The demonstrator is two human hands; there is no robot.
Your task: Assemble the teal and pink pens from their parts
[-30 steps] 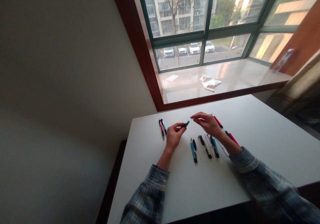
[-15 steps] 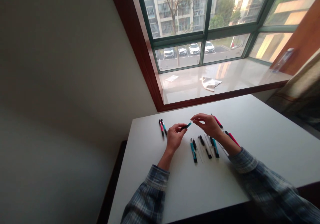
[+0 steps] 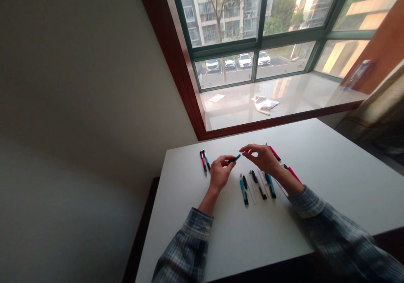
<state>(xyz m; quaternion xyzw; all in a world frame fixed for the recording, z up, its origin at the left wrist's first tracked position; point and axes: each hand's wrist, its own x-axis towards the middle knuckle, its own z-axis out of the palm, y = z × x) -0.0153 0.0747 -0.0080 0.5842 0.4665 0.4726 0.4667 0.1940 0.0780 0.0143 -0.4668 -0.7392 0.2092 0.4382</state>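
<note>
My left hand (image 3: 220,173) is closed around a black and teal pen barrel (image 3: 235,159), its teal end pointing up to the right. Close to that end, my right hand (image 3: 261,156) has thumb and fingertips brought together; whatever is between them is too small to make out. Below the hands lie a teal and black barrel (image 3: 244,191), a black grip (image 3: 245,182), a thin clear refill (image 3: 253,192), a black barrel (image 3: 262,193) and another teal barrel (image 3: 272,187). Pink pen parts (image 3: 275,153) lie beyond my right wrist, partly hidden by the arm.
A pink pen (image 3: 203,162) and a teal pen (image 3: 206,160), both whole-looking, lie left of my left hand. The white table (image 3: 189,148) meets the wall and a window sill (image 3: 233,118), where a crumpled wrapper (image 3: 265,105) rests. A curtain (image 3: 369,110) hangs at the right.
Both hands keep nearly the same pose beside the teal barrel end. A tiny pale bit seen between the right fingertips and the barrel is now hard to see. The view has shifted slightly.
</note>
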